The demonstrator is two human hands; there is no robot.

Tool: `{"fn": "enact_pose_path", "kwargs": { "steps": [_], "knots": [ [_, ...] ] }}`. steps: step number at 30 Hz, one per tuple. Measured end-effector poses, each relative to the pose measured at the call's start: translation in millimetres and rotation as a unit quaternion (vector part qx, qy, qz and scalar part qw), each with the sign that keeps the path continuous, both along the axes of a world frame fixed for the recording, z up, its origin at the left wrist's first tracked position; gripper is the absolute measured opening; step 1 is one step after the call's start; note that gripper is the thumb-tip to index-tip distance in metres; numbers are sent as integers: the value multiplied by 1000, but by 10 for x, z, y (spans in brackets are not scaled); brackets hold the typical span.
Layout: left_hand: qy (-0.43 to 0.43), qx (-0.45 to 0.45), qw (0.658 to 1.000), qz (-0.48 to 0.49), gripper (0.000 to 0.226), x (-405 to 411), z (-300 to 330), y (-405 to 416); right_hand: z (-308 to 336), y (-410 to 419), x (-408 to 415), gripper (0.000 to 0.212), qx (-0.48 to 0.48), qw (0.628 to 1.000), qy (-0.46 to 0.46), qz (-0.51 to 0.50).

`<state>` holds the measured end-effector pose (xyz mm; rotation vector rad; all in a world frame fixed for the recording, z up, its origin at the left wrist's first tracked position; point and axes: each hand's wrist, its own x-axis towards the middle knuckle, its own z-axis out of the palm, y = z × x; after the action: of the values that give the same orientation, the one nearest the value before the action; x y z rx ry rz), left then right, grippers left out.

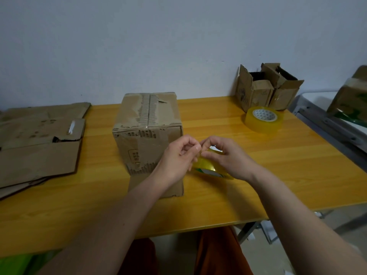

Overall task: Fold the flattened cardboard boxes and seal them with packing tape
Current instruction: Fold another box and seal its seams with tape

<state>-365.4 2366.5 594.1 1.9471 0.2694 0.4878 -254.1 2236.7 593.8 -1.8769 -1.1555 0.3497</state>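
A worn, folded cardboard box point(148, 132) stands upright in the middle of the yellow table point(228, 197), its top flaps closed along a torn centre seam. Just right of it, both hands hold a yellow roll of packing tape point(206, 168) above the table. My right hand point(226, 157) grips the roll from above. My left hand point(178, 157) meets it with thumb and fingertips pinched at the roll's upper edge. The hands hide most of the roll. Whether any tape is pulled free cannot be seen.
A stack of flattened cardboard boxes point(39, 143) lies at the left. A second, larger tape roll point(264, 119) lies flat at the back right, before two small open boxes point(268, 88). A taped box point(351, 98) sits on a white chair point(317, 100) at right.
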Motion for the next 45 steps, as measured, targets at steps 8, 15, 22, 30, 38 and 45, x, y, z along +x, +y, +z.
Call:
{"fn": "enact_pose_path", "kwargs": {
  "steps": [8, 15, 22, 30, 38, 45],
  "knots": [
    [10, 218, 965, 144, 20, -46, -9, 40, 21, 62, -30, 21, 6, 1000, -8, -20],
    [87, -56, 994, 39, 31, -73, 13, 47, 29, 37, -58, 11, 14, 1000, -12, -4],
    [109, 1, 992, 64, 12, -128, 27, 95, 18, 50, -75, 14, 2, 1000, -30, -4],
    [127, 13, 991, 28, 43, -198, 51, 73, -34, 114, -50, 13, -6, 997, -49, -67],
    [73, -40, 994, 75, 14, -86, -46, 78, -66, 153, -108, 29, 3, 994, -59, -93],
    [78, -75, 992, 65, 15, -169, -7, 177, -70, 154, -69, 17, -12, 992, -80, -97]
  ]
}}
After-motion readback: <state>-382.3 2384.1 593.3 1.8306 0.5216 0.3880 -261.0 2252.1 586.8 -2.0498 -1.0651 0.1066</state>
